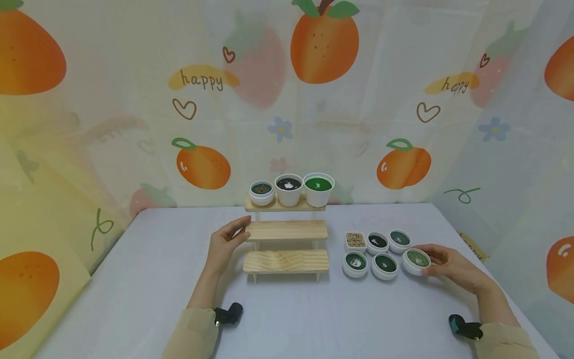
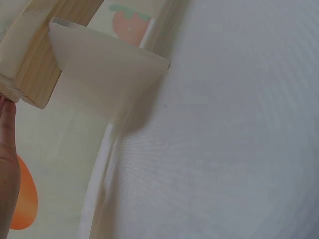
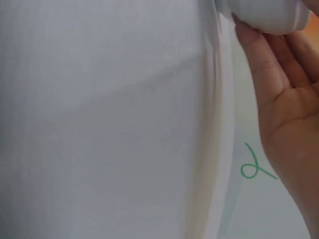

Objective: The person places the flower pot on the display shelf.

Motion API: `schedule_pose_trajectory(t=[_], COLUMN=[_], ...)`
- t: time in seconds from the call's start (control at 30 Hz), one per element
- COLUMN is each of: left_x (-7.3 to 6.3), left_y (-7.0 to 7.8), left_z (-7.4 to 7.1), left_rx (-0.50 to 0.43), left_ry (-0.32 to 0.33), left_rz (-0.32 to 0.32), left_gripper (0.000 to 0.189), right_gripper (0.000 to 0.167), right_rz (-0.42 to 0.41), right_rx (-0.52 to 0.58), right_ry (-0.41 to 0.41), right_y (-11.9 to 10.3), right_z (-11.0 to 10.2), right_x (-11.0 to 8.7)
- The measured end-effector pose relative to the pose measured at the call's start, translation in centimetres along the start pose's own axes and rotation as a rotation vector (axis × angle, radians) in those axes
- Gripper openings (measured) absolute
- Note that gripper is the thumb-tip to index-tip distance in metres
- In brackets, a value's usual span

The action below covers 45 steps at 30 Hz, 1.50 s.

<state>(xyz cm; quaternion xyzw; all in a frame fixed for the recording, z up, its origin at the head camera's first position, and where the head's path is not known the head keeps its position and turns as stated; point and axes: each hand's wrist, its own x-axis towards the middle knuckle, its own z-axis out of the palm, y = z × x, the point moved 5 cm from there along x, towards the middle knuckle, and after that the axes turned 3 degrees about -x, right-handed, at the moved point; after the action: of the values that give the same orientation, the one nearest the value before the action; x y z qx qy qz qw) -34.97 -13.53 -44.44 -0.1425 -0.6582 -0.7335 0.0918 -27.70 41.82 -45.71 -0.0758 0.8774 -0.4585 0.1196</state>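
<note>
A three-tier wooden display stand (image 1: 287,230) stands mid-table. My left hand (image 1: 227,243) holds the left end of its middle tier, thumb near the front edge and fingers behind; the left wrist view shows a finger (image 2: 7,124) against the wood. At the right, my right hand (image 1: 453,264) grips a small round white pot (image 1: 417,261) with light green contents, thumb in front and fingers at the far side. In the right wrist view the pot (image 3: 269,15) shows only partly, at the top edge.
On the top tier stand a small pot (image 1: 262,193), a cup with dark contents (image 1: 289,190) and a green-filled cup (image 1: 319,190). Left of my right hand are several round pots (image 1: 384,266) and a square pot of pale grains (image 1: 356,241). A printed curtain (image 1: 314,124) hangs behind.
</note>
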Motion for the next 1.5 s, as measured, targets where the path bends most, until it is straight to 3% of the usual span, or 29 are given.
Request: schedule_pose_trajectory(t=[0.33,0.7,1.1,1.3,1.5], left_x=[-0.1,0.0,0.0,0.1,0.0], left_y=[0.1,0.1,0.1,0.1,-0.1], left_z=[0.0,0.0,0.0,0.1,-0.1], left_rx=[-0.004,-0.008,0.001,-0.001,-0.007], left_ry=[-0.006,-0.007,-0.016,-0.012,-0.007], left_rz=[0.007,0.012,0.027,0.023,0.02], left_gripper=[0.044,0.044,0.044,0.043,0.044], right_gripper=[0.06,0.057,0.057,0.057,0.057], right_rz=[-0.012,-0.044,-0.104,-0.169,-0.181], right_rx=[0.0,-0.105,-0.082,-0.049,-0.019], right_ry=[0.048,0.104,0.073,0.047,0.029], right_y=[-1.1,-3.5,-7.3,-9.4,-11.1], right_z=[-0.7,-0.9,0.9,2.1,3.8], right_x=[-0.6,-0.7,0.0,1.2,2.5])
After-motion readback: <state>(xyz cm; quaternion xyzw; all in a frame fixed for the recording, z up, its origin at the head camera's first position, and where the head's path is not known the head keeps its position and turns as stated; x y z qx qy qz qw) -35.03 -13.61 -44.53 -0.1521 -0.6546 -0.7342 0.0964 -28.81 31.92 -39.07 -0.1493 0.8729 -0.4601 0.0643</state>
